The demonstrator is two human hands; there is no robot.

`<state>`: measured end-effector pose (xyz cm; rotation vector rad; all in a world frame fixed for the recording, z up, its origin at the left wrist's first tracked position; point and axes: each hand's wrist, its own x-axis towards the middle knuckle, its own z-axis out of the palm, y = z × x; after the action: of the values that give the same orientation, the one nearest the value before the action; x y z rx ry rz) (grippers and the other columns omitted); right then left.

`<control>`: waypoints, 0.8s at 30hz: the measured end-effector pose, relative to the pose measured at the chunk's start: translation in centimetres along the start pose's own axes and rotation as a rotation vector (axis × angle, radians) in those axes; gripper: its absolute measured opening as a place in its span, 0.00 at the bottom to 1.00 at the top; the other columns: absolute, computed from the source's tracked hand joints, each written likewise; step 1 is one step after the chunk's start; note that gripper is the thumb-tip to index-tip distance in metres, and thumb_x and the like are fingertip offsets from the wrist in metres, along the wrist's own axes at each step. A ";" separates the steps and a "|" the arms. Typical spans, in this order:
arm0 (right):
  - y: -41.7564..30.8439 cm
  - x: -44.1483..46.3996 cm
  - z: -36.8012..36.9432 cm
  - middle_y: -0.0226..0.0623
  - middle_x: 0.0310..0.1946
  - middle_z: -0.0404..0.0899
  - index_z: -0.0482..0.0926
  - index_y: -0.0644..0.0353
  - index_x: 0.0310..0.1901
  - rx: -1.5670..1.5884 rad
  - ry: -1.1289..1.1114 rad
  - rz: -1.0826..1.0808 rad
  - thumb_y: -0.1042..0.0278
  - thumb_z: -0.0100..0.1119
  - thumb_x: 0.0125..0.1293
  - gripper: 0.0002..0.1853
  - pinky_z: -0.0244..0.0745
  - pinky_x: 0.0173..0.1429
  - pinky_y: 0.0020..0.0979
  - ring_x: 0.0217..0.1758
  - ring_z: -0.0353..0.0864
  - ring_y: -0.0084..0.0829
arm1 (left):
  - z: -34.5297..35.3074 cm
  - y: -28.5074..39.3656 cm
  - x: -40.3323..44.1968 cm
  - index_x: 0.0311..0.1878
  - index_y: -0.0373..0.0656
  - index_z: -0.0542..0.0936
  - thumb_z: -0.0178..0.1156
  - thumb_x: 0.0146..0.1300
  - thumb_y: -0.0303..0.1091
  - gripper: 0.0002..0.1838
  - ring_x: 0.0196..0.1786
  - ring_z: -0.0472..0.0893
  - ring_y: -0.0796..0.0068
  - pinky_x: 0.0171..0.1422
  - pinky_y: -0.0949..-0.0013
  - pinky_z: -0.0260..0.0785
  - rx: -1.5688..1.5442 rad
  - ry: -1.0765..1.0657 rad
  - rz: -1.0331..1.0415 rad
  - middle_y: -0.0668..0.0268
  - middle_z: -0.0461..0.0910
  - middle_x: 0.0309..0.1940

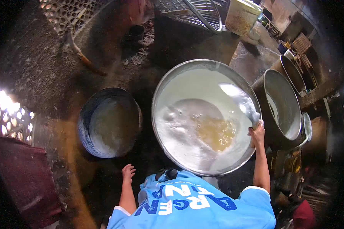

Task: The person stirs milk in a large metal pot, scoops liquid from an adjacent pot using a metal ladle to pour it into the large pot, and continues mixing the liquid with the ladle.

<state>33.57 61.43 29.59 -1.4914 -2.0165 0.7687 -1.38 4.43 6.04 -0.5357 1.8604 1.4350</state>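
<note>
A large round metal pan (183, 87) fills the centre, with white froth and a yellowish bubbling patch of liquid inside. My right hand (257, 133) is closed at the pan's right side, around a shiny metal tool (252, 115) whose shape is hard to make out. My left hand (129, 171) hangs left of the pan with its fingers apart and nothing in it. Just beyond that hand, a dark round pot (88, 131) holds cloudy, brownish liquid.
Two tall metal vessels (283, 103) (294, 74) stand at the right. A wire basket (195, 13) and a stained plastic container (241, 17) are at the top. Dark red material (25, 175) lies lower left; a lattice opening (5, 110) lets in light.
</note>
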 end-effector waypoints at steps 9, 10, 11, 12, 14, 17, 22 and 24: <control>-17.9 1.5 16.9 0.54 0.32 0.79 0.71 0.63 0.53 -0.482 -0.276 -0.446 0.72 0.53 0.46 0.27 0.76 0.44 0.45 0.38 0.80 0.52 | -3.4 0.1 0.2 0.53 0.45 0.73 0.50 0.63 0.40 0.18 0.38 0.79 0.73 0.38 0.68 0.69 -0.117 0.008 0.014 0.64 0.79 0.42; -18.7 1.7 18.4 0.54 0.35 0.79 0.70 0.64 0.51 -0.530 -0.350 -0.469 0.71 0.55 0.45 0.26 0.76 0.45 0.45 0.40 0.79 0.52 | -4.9 -1.3 0.3 0.53 0.46 0.74 0.50 0.63 0.40 0.17 0.37 0.79 0.73 0.38 0.69 0.69 -0.117 0.032 -0.015 0.65 0.79 0.41; -18.4 2.1 20.4 0.53 0.35 0.79 0.72 0.62 0.49 -0.538 -0.329 -0.430 0.71 0.55 0.45 0.24 0.76 0.45 0.45 0.41 0.79 0.51 | -6.3 -2.9 0.2 0.52 0.46 0.74 0.51 0.62 0.41 0.17 0.35 0.79 0.74 0.36 0.69 0.69 -0.154 0.023 -0.026 0.66 0.79 0.39; -17.9 2.4 22.2 0.52 0.36 0.79 0.73 0.60 0.47 -0.546 -0.307 -0.389 0.72 0.55 0.45 0.22 0.76 0.45 0.45 0.41 0.79 0.51 | -7.5 -4.4 0.1 0.51 0.47 0.74 0.52 0.62 0.42 0.16 0.34 0.79 0.74 0.34 0.69 0.69 -0.146 0.045 -0.064 0.67 0.79 0.37; -18.0 1.9 23.6 0.49 0.37 0.79 0.75 0.58 0.44 -0.566 -0.406 -0.407 0.72 0.55 0.46 0.19 0.76 0.45 0.45 0.42 0.79 0.50 | -9.8 -7.9 0.1 0.50 0.48 0.74 0.52 0.62 0.42 0.15 0.33 0.78 0.73 0.33 0.69 0.68 -0.136 0.069 -0.190 0.66 0.79 0.38; -16.8 0.9 25.3 0.47 0.38 0.79 0.78 0.55 0.40 -0.576 -0.454 -0.381 0.73 0.55 0.47 0.15 0.76 0.46 0.45 0.44 0.78 0.50 | -13.3 -13.2 -0.3 0.50 0.48 0.74 0.52 0.60 0.43 0.17 0.37 0.78 0.66 0.40 0.58 0.67 -0.123 0.058 -0.363 0.63 0.78 0.41; -15.5 -2.1 24.0 0.47 0.38 0.78 0.79 0.55 0.39 -0.613 -0.528 -0.200 0.73 0.54 0.48 0.14 0.75 0.48 0.45 0.45 0.78 0.49 | -14.6 -14.5 -2.4 0.55 0.45 0.71 0.52 0.60 0.43 0.21 0.38 0.78 0.65 0.43 0.58 0.67 -0.145 0.104 -0.413 0.61 0.78 0.46; -11.5 -1.8 24.3 0.49 0.37 0.79 0.78 0.57 0.40 -0.621 -0.540 -0.276 0.73 0.55 0.47 0.15 0.76 0.47 0.46 0.44 0.78 0.51 | -14.0 -13.7 -2.0 0.56 0.45 0.71 0.52 0.61 0.43 0.21 0.38 0.78 0.66 0.44 0.58 0.67 -0.141 0.079 -0.389 0.61 0.78 0.46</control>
<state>9.45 53.56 20.33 -1.3412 -2.9994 0.4767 5.50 -13.09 0.38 -0.9784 1.6080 1.2993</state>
